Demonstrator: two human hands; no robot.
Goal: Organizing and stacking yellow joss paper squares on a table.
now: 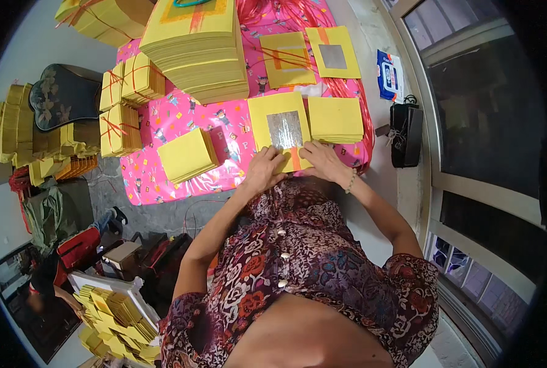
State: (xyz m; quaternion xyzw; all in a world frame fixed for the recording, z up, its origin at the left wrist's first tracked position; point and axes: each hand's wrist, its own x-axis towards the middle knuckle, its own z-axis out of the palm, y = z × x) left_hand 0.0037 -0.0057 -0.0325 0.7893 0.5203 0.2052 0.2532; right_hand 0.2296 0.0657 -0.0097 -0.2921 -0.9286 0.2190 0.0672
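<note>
A yellow paper sheet [262, 126] with a silver foil square [286, 130] and an orange band lies in front of me at the table's near edge. My left hand [265, 170] grips its near left corner, fingers bent over the edge. At the near right corner my right hand [322, 159] does the same, a beaded bracelet on its wrist. Beside the right hand lies a neat stack of folded yellow paper [336, 118]. Another such stack [187, 156] sits left of my left hand. The thumbs are mostly hidden.
A tall yellow paper pile [194, 58], bundles tied with red string [120, 126], and two more sheets [333, 54] are on the pink tablecloth [224, 165]. A wipes pack [390, 76] and a black case [406, 135] lie right. Another person's arm [68, 300] shows lower left.
</note>
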